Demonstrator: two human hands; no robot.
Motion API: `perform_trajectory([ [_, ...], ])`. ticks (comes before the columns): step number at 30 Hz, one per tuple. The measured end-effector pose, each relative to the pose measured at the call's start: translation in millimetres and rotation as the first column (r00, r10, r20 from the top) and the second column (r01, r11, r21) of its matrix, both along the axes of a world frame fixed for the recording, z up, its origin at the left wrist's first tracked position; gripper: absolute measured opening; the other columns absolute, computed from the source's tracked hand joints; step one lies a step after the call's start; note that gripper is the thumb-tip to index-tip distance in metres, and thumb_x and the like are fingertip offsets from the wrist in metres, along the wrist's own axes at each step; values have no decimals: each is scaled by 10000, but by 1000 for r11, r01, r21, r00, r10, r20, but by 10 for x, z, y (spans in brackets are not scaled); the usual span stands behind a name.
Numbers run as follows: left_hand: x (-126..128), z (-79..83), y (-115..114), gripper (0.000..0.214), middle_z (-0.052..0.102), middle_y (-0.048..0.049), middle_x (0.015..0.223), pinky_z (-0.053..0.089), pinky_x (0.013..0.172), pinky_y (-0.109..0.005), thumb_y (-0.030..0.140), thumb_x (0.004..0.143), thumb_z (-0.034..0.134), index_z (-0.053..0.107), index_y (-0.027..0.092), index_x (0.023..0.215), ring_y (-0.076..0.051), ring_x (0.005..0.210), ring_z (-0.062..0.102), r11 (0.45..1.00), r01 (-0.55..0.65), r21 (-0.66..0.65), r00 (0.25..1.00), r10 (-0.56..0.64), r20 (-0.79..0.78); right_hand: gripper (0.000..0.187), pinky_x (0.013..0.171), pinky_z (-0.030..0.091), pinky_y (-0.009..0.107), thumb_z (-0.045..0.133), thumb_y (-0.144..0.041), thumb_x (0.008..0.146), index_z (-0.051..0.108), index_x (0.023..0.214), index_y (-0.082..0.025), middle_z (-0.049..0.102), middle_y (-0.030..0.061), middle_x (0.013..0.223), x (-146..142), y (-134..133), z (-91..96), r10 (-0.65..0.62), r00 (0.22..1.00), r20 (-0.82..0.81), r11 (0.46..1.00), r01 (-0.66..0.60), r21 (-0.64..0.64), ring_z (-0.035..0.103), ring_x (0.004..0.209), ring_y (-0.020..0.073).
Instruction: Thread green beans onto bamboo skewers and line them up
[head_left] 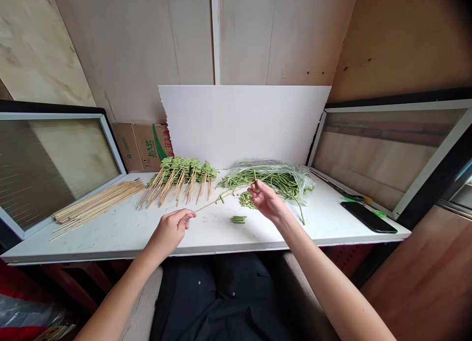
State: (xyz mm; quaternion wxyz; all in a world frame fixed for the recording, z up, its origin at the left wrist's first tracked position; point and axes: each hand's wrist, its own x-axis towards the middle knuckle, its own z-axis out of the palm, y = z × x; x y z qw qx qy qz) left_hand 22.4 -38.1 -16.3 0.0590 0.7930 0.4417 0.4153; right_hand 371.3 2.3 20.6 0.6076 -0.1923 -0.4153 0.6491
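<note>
My left hand is closed around the near end of a thin bamboo skewer, which slants up to the right. Fingers of my right hand pinch a short green bean piece at the skewer's far end. Part of the skewer's tip is hidden by those fingers. A bean piece shows by the middle of the skewer; I cannot tell if it is threaded on it or lies behind. Below my right hand lie a small row of cut bean pieces and a heap of short bits.
Loaded bean skewers are piled at the back left, beside a bundle of bare skewers. Long green beans spill from a clear plastic bag. A black phone lies right. A cardboard box and white board stand behind.
</note>
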Motion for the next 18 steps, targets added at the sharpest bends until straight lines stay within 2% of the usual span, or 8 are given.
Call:
perform_trajectory([
  [6,-21,-24,8,323,656,-2,691,490,635,-241,302,1051,465,764,206,973,-151,612,621,1000,-18,9,1000,18,-17,288,572,464,214,938,-425,787,758,925,-247,659,-3,847,15,48,-59,-47,998,46,999,46,23,567,758,123],
  [13,-10,9,-10,294,678,-6,687,498,647,-244,188,991,465,755,199,939,-151,610,646,992,-33,124,998,40,-56,322,589,434,243,956,-471,721,793,878,-242,663,15,872,-23,-9,2,-231,958,168,972,222,69,570,824,155],
  [18,5,34,-33,291,714,-19,717,513,657,-241,167,973,471,756,198,926,-154,635,672,985,-39,168,997,51,-66,307,595,438,245,961,-472,708,819,847,-239,664,31,894,-56,-42,31,-267,947,179,962,252,104,568,847,160],
])
